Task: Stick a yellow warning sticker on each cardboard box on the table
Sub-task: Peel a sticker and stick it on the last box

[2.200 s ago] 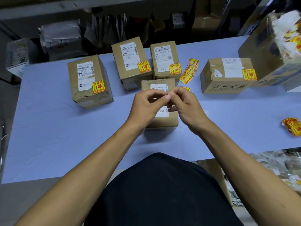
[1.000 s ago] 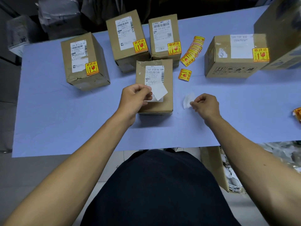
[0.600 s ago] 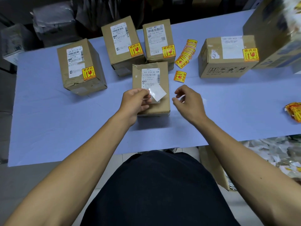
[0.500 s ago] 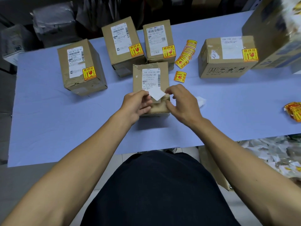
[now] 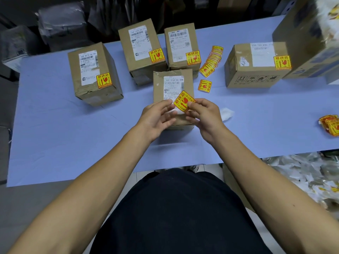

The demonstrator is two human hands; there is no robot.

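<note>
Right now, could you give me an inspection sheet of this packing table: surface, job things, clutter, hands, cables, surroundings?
Surface: blue table, boxes standing on it.
Job's things: four stickered boxes; middle box unstickered; sticker held above it; spare stickers beside it.
Clutter: white backing; sticker pile at the right edge.
Hands: left hand and right hand pinch the sticker.
Cables: nothing seen.
Surroundings: big carton far right; wrapped parcels behind; paper scraps on the floor.

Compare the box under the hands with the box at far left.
The near box has no sticker stuck on yet; the left box has one by its label. Both hands, left hand and right hand, hold a sticker over the near box; the left box stands untouched. Both are brown cardboard with white labels.
</note>
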